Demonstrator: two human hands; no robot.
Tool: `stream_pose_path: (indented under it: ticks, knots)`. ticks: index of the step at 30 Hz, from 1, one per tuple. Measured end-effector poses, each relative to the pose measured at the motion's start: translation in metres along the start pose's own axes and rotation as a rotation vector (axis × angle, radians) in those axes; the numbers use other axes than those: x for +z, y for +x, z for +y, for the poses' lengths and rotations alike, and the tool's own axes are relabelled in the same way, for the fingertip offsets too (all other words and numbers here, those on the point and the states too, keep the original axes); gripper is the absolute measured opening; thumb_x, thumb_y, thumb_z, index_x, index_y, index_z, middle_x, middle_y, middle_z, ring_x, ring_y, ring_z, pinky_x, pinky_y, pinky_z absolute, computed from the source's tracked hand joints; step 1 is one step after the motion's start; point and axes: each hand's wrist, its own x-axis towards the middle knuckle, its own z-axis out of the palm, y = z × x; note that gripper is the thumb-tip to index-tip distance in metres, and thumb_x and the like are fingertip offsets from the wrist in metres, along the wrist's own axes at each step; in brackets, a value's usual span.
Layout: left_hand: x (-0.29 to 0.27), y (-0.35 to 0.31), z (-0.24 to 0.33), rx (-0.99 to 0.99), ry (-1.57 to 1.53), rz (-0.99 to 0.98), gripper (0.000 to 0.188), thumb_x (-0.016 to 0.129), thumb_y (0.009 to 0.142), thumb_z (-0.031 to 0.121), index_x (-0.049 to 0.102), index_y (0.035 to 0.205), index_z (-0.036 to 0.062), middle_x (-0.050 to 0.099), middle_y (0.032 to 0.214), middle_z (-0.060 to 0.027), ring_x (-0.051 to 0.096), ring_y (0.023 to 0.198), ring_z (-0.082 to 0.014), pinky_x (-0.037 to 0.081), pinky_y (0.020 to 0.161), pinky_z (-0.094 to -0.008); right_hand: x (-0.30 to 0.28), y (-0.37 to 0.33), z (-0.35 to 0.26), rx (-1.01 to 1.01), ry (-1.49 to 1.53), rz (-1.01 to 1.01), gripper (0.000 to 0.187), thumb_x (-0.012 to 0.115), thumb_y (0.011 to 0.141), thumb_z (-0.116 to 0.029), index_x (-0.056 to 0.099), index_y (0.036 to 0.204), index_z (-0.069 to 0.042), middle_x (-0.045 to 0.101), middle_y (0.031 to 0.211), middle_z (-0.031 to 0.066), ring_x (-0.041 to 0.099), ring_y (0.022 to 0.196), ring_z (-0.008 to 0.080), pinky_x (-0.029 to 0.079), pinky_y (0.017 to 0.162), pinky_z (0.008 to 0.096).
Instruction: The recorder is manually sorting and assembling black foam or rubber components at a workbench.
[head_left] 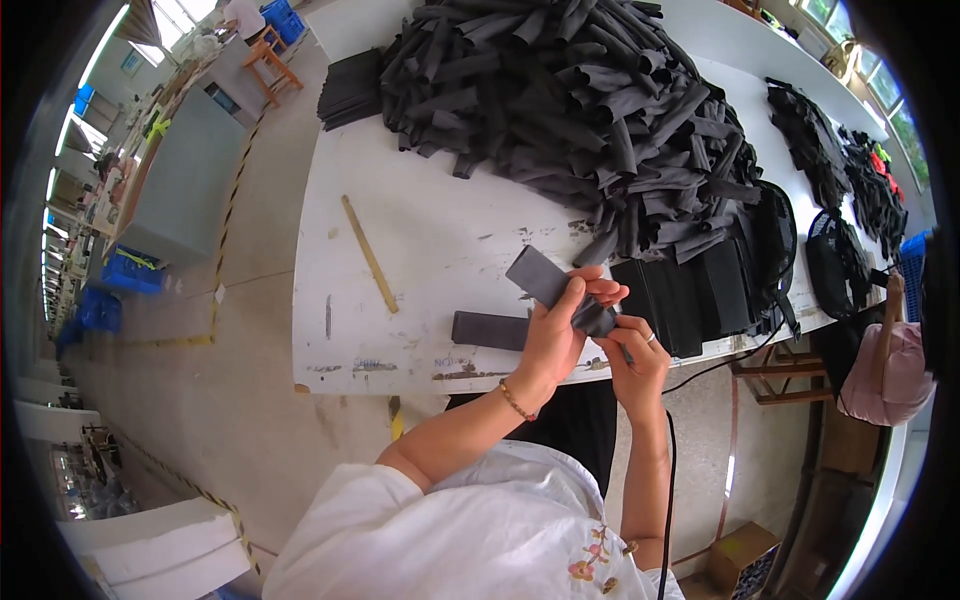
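Note:
Above the near edge of the white table, a dark grey fabric strip (pixel 539 276) is held between both my hands. My left hand (pixel 562 328) grips it at its middle, thumb on top, and one end sticks out flat toward the upper left. My right hand (pixel 636 360) pinches the other end, where the cloth is bunched and bent. Just left of my hands a second flat grey strip (pixel 490 330) lies on the table, its right end hidden behind my left hand. A large heap of similar black-grey strips (pixel 550 100) covers the far side.
The white table (pixel 340 270) bears a wooden ruler-like stick (pixel 370 255) at left. A neat stack of strips (pixel 350 88) sits far left. Black flat pieces (pixel 660 305) and a black mesh item (pixel 780 240) lie at right. Another person (pixel 888 370) works at the far right.

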Motion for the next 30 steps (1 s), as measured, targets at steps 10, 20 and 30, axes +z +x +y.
stream_pose_path:
  ticks: [10,20,30]
  knots:
    - [-0.003,0.01,0.011,0.044,0.029,0.005,0.042,0.043,0.104,0.029,0.048,0.129,-0.0044,0.063,0.118,-0.0209,0.058,0.118,-0.0343,0.041,0.108,-0.046,0.028,0.0,0.0,0.438,0.431,0.139,0.021,0.072,0.088,-0.013,0.061,0.088,0.005,0.057,0.105,0.0072,0.056,0.089,0.0122,0.049,0.076,0.0257]
    - [-0.012,0.008,0.034,0.084,0.17,-0.012,0.043,0.054,0.1,0.035,0.054,0.125,-0.0005,0.064,0.113,-0.0164,0.062,0.111,-0.0322,0.051,0.099,-0.0463,0.025,0.007,-0.009,0.616,0.75,0.229,0.012,0.072,0.087,-0.005,0.062,0.09,0.001,0.059,0.088,0.0006,0.051,0.077,0.0079,0.041,0.067,0.0214]
    - [-0.047,0.01,0.059,0.116,0.123,0.119,0.015,0.066,0.092,0.011,0.063,0.099,-0.0019,0.068,0.088,-0.0145,0.069,0.083,-0.0279,0.057,0.089,-0.0443,0.021,0.005,-0.005,0.225,0.494,0.276,0.01,0.074,0.08,0.004,0.069,0.088,0.0,0.062,0.083,0.0042,0.055,0.075,0.0103,0.041,0.063,0.0224]
